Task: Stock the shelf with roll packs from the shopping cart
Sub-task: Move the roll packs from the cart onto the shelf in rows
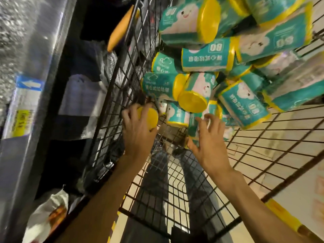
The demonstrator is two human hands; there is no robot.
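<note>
I was at the picking step: my left hand (138, 127) gripped a yellow-capped roll pack (148, 118) inside the shopping cart (175, 190); my right hand (208, 137), fingers spread, reached toward another pack (193, 127). Next, it needed a firm grasp.

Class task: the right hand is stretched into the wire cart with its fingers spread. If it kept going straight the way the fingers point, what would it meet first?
Most likely the teal roll pack just beyond the right hand, whose fingertips appear almost on it; depth is unclear.
</note>
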